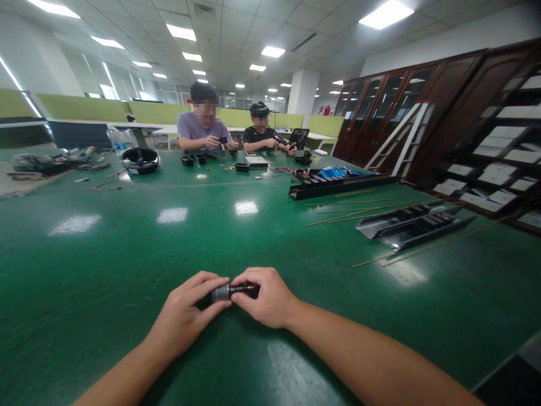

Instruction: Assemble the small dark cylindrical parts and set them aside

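Observation:
Low over the front of the green table [198,220], my two hands meet around a small grey cylindrical part with a narrower dark shaft [221,293]. My left hand [186,307] is closed on the thick grey end, thumb below and fingers above. On the other side, my right hand [266,296] pinches the dark, narrow end, its fingertips close to the grey body. The part lies sideways, pointing left to right. My right fingers hide its far end, and its exact kind cannot be made out.
Long thin rods [338,217] and metal channels [418,225] lie on the right. Behind them is a black channel [338,186] with blue packets. Two people [205,127] handle small parts across the table. A black headset [140,160] sits at the far left.

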A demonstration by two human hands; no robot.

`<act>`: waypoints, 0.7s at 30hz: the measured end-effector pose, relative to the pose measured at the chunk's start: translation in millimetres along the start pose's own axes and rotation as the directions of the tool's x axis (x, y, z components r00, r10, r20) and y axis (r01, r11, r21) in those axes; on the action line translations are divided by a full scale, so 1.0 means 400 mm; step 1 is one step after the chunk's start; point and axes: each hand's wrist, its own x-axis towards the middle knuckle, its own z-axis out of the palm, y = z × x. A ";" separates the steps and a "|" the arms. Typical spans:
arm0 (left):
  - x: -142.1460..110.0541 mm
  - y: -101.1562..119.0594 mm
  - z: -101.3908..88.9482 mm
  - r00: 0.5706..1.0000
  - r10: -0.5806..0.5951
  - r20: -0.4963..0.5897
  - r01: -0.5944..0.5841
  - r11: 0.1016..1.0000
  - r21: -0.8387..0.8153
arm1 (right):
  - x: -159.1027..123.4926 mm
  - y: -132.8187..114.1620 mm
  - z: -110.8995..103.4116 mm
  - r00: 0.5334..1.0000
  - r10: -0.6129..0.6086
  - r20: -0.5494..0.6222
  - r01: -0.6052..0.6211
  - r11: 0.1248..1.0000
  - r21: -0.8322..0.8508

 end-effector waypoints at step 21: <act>0.004 0.001 0.009 1.000 -0.029 -0.002 0.029 1.000 0.001 | 0.004 0.016 -0.002 0.999 0.036 0.006 -0.036 0.999 -0.015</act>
